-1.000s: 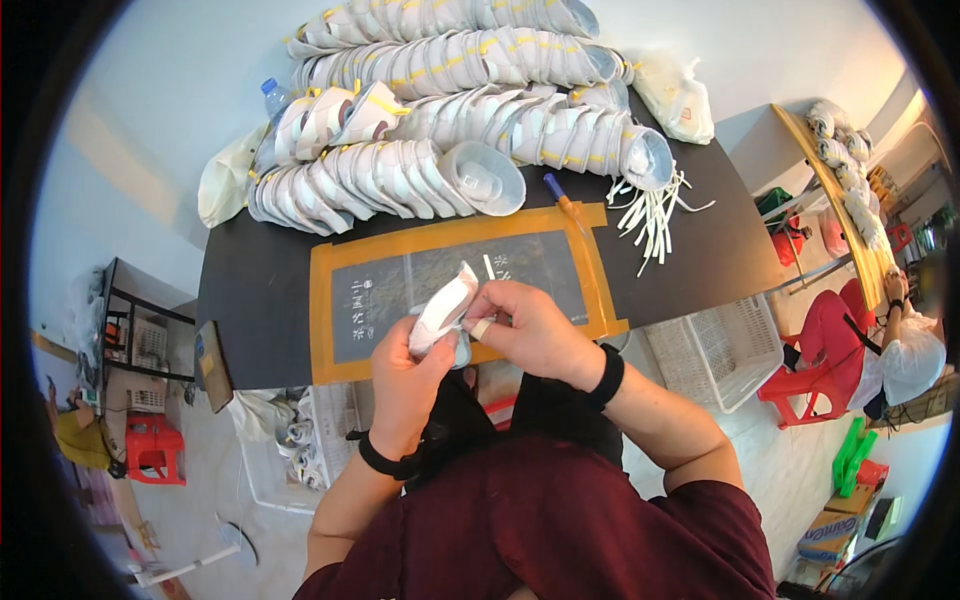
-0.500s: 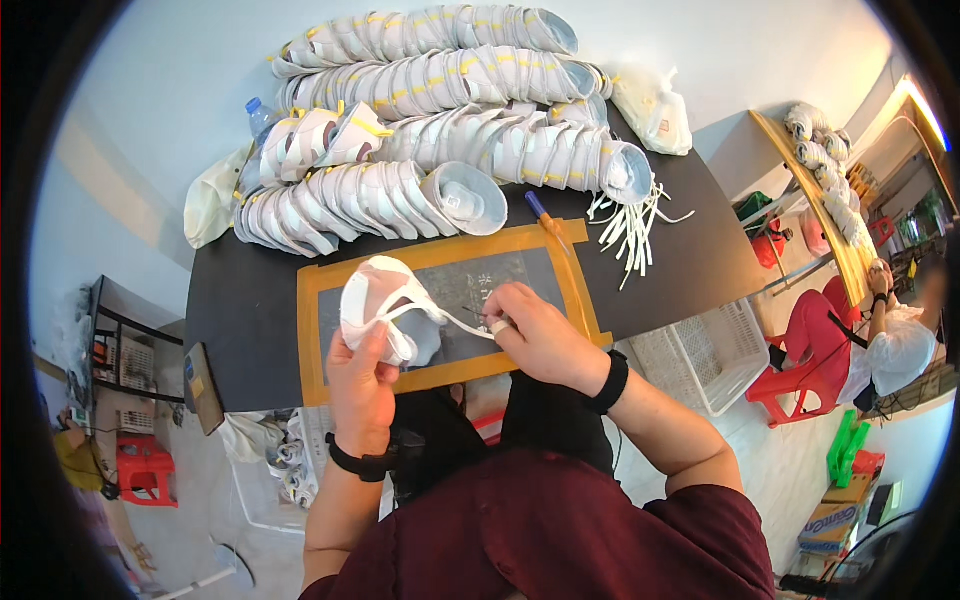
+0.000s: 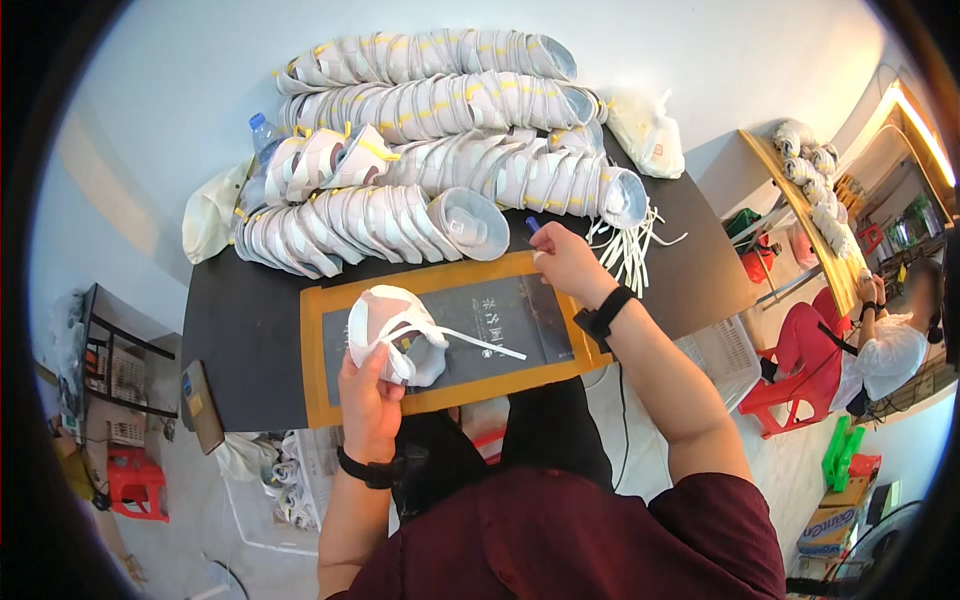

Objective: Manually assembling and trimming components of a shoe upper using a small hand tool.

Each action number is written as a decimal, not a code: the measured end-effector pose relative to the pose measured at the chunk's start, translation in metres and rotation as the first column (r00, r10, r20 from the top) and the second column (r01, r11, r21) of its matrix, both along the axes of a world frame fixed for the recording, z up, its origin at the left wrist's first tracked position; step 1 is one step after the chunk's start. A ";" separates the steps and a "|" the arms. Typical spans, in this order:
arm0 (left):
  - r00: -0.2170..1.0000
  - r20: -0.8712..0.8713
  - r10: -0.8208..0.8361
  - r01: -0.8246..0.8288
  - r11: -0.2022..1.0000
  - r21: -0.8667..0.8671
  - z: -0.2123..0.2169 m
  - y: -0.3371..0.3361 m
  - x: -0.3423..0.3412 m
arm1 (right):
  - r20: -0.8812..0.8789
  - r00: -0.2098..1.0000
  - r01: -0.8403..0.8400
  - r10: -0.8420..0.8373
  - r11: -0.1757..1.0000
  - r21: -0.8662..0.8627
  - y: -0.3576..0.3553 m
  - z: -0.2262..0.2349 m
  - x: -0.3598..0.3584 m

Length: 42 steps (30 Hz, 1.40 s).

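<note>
In my left hand is a pale shoe upper, white and light pink with a grey lining; thumb and fingers pinch its near edge. A white lace threaded in it sticks out to the right over the dark board. My right hand is at the board's far right corner, its fingers closed around a slim blue-handled tool. Only the tool's blue end shows; the hand hides the rest. The board, edged with yellow-brown tape, lies on the black table.
Long rows of nested shoe uppers fill the table's far side. Loose white laces hang at their right end, near a white plastic bag. A phone lies at the left edge. Another person sits at a bench on the right.
My right hand has left the lace and moved up and right onto the blue-handled tool. The freed lace now lies stretched out to the right. My left hand still holds the shoe upper.
</note>
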<state>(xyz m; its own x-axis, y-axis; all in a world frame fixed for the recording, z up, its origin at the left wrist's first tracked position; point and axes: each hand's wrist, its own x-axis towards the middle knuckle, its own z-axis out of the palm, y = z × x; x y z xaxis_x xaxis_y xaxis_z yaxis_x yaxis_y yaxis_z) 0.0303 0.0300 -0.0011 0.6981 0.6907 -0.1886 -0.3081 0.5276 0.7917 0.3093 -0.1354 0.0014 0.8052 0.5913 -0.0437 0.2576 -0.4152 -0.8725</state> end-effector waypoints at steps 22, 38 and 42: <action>0.999 -0.034 -0.032 0.031 0.999 -0.037 0.005 0.006 -0.004 | 0.668 0.378 -0.156 0.641 0.755 -0.637 -0.012 0.020 0.029; 0.989 -0.143 0.039 0.012 0.941 0.339 0.003 -0.010 -0.012 | 0.230 0.848 -0.509 0.477 0.854 0.106 0.006 0.036 -0.165; 0.992 -0.112 0.056 -0.006 0.914 0.405 -0.003 -0.013 -0.014 | 0.341 0.831 -0.496 0.440 0.863 0.095 0.007 0.030 -0.167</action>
<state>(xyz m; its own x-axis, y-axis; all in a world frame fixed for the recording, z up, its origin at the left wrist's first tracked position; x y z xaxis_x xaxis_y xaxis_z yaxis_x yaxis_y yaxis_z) 0.0167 0.0172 -0.0038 0.6647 0.7465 0.0305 -0.2101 0.1476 0.9665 0.1422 -0.1286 0.0311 0.3870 0.8752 0.2901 0.6401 -0.0286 -0.7678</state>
